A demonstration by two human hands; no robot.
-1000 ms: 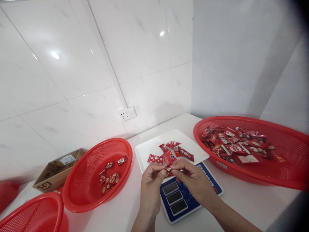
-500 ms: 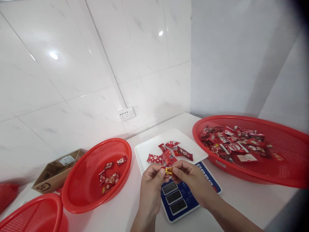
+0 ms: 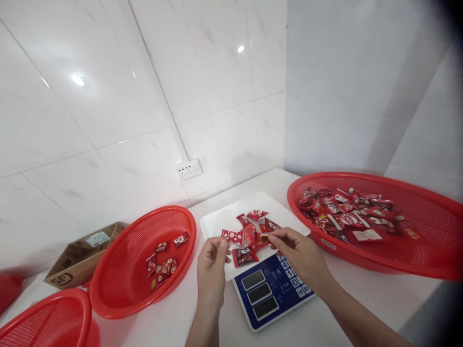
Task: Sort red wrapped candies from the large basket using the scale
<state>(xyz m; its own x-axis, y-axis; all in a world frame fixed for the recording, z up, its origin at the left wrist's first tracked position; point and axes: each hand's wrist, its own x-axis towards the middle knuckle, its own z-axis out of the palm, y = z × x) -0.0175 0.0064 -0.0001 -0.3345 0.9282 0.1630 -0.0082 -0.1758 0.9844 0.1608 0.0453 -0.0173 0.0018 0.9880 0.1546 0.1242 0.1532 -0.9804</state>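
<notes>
My right hand (image 3: pixel 298 250) pinches a small red and gold candy (image 3: pixel 265 238) between thumb and forefinger, low over the white weighing tray (image 3: pixel 222 219) of a blue scale (image 3: pixel 275 294). Several red wrapped candies (image 3: pixel 249 230) lie on that tray, and one dark red candy (image 3: pixel 244 256) sits near its front edge. My left hand (image 3: pixel 211 255) hovers at the tray's front left edge. Its fingers are curled in, thumb against forefinger, and nothing shows in them. The two hands are apart.
A large red basket (image 3: pixel 398 262) on the right holds a heap of red candies (image 3: pixel 347 212). A smaller red basket (image 3: pixel 119 299) on the left holds several candies (image 3: pixel 162 265). Another red basket (image 3: pixel 47 318) sits at the lower left, with a cardboard box (image 3: pixel 77 255) behind it. A wall socket (image 3: pixel 188 168) sits on the tiled wall.
The hands held one candy together in front of the tray. They have now parted: the right hand carried the candy forward over the tray, and the left hand drew back to the left.
</notes>
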